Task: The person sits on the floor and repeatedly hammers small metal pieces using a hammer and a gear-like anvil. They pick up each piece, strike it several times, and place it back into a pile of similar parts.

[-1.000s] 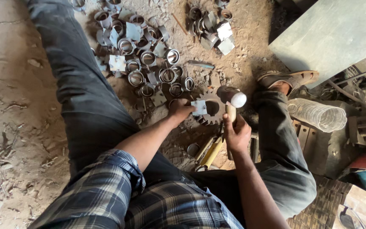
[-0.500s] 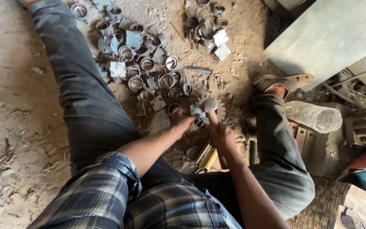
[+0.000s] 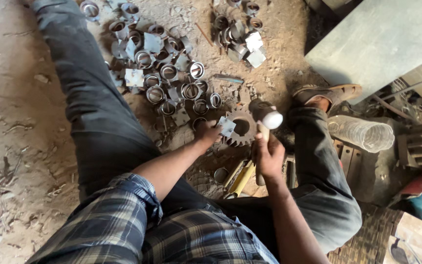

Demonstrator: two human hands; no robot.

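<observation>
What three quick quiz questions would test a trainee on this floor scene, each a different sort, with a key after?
1. True or false: the right hand has its grip on a hammer with the head raised over the gear wheel.
2. Multiple choice: the left hand holds a small square metal plate against A) the clear plastic bottle, B) the gear wheel, C) the sandal.
3. Fill in: the pile of metal rings and plates lies on the dirt floor beside the person's ______ leg.

Key: 1 true; 2 B; 3 left.
</observation>
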